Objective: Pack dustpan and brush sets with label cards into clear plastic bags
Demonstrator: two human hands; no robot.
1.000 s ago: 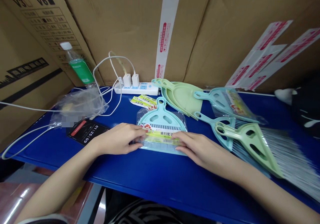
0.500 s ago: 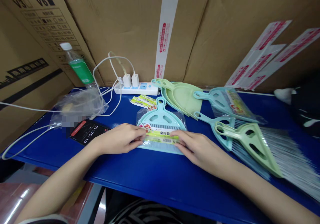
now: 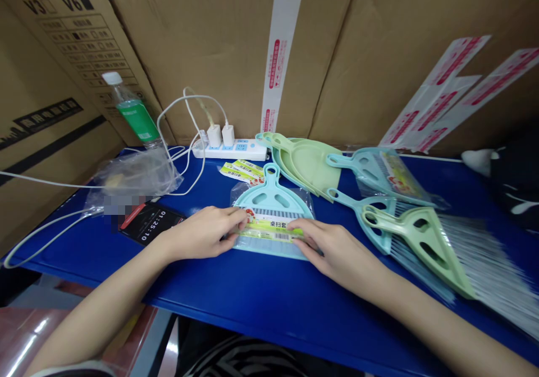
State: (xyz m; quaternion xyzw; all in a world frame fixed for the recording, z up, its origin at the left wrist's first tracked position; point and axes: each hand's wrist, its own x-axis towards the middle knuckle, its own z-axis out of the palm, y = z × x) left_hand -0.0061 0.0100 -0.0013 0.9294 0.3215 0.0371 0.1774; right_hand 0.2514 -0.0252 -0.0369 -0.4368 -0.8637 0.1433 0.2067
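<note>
A light-blue dustpan and brush set [image 3: 273, 193] lies on the table in front of me, its handle pointing away, with clear plastic film [image 3: 309, 198] around it. Across its middle runs a yellow-green and white printed label [image 3: 269, 228]. My left hand [image 3: 206, 231] is closed at the label's left end, thumb and fingertips together. At the right end, my right hand [image 3: 332, 248] has its fingers bent over the label's edge. The fingertips of both hands are partly hidden.
Several blue and green brushes [image 3: 421, 242] and stacked dustpans [image 3: 314, 164] lie to the right and behind. Loose labels [image 3: 242, 170], a power strip [image 3: 248, 151] with cables, a phone [image 3: 151, 223], a crumpled plastic bag [image 3: 135, 172] and a bottle [image 3: 137, 120] are on the left.
My left fingertips have shifted slightly along the label's left end. My right hand has changed little, and the dustpan set stays in place.
</note>
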